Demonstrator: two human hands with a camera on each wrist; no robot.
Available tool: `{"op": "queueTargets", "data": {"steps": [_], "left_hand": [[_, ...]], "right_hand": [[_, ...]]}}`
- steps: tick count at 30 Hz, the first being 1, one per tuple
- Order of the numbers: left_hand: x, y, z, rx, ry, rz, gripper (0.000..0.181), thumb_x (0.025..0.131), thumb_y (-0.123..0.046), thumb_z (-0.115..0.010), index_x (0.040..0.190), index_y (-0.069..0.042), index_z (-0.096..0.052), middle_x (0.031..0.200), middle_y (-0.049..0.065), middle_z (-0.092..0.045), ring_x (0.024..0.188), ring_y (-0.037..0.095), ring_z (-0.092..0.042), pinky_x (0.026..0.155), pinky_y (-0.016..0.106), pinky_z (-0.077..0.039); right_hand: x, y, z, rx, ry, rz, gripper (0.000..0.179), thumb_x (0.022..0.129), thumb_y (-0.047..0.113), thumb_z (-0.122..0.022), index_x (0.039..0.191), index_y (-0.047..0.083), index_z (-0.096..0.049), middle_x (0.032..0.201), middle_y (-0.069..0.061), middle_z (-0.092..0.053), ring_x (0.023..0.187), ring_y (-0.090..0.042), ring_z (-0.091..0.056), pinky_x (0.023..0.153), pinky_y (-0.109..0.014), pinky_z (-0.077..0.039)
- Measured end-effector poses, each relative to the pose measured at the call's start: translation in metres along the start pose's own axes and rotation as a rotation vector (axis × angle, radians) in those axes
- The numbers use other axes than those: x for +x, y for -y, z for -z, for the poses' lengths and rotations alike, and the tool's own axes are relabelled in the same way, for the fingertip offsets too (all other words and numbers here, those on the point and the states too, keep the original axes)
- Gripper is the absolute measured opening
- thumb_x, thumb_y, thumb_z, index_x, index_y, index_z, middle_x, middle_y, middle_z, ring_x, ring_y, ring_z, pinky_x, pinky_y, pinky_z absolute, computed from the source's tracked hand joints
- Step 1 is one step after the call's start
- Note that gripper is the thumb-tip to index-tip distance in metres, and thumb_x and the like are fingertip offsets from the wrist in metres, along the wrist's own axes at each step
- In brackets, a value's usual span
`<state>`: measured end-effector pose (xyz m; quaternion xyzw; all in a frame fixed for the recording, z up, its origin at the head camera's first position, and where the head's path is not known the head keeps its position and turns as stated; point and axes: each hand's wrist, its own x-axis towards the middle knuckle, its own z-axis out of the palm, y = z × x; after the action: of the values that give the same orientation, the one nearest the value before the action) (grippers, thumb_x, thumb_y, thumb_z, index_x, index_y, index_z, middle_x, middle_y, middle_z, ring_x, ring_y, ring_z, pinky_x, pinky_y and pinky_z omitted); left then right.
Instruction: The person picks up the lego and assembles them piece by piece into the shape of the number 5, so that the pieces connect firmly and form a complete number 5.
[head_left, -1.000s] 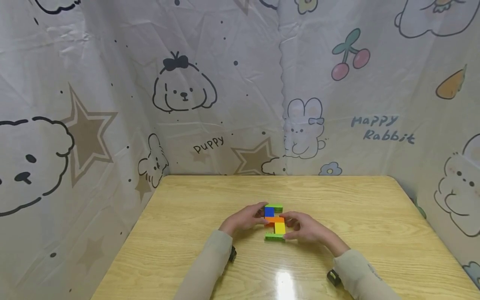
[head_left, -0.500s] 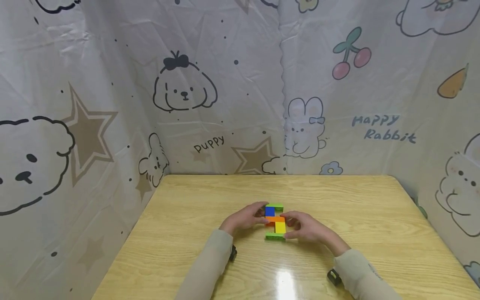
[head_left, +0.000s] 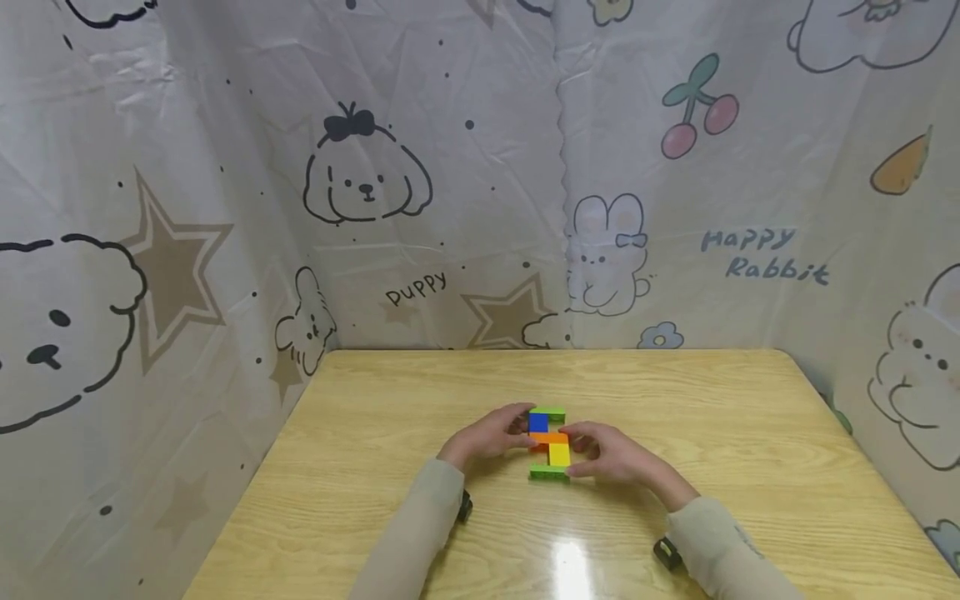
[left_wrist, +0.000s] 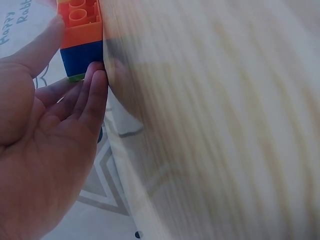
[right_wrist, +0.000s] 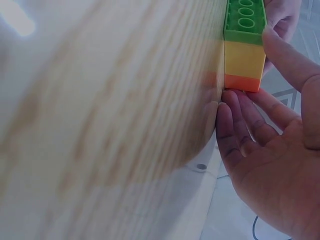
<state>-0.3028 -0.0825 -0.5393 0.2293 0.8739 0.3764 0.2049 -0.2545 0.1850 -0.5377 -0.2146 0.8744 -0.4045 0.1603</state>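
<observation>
Building bricks joined in an S-like row lie on the table: a far green brick, blue brick, orange brick, yellow brick and near green brick. From the left, my left hand grips the row around the blue brick. Its thumb is against the orange brick, and fingertips touch the blue brick. My right hand pinches the other side around the yellow brick. Its thumb touches the near green brick, with fingers by the orange brick. Hollow undersides show in both wrist views.
The wooden table extends around the bricks on every side. A patterned cloth hangs behind it and along both sides. Dark wrist devices, such as the right one, sit below the sleeves.
</observation>
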Motion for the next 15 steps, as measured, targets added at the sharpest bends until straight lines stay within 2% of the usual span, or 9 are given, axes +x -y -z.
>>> {"op": "queueTargets", "data": {"steps": [10, 15], "left_hand": [[-0.0016, 0.0007, -0.0003, -0.001, 0.008, -0.005, 0.073, 0.100, -0.034, -0.070, 0.161, -0.013, -0.036, 0.146, 0.010, -0.058, 0.132, 0.025, -0.057, 0.116, 0.045, -0.045], [-0.0039, 0.0024, 0.0006, -0.056, 0.011, -0.013, 0.078, 0.101, -0.035, -0.069, 0.164, -0.014, -0.028, 0.155, 0.012, -0.049, 0.137, 0.029, -0.054, 0.118, 0.046, -0.043]], "right_hand": [[-0.0009, -0.0004, -0.0011, -0.010, -0.006, -0.001, 0.069, 0.088, 0.030, -0.084, 0.147, 0.009, -0.056, 0.141, -0.013, -0.061, 0.118, -0.028, -0.062, 0.100, -0.049, -0.055], [-0.0013, -0.0014, 0.0011, -0.030, -0.012, 0.025, 0.072, 0.089, 0.032, -0.084, 0.150, 0.008, -0.053, 0.142, -0.014, -0.061, 0.119, -0.029, -0.063, 0.099, -0.048, -0.056]]}}
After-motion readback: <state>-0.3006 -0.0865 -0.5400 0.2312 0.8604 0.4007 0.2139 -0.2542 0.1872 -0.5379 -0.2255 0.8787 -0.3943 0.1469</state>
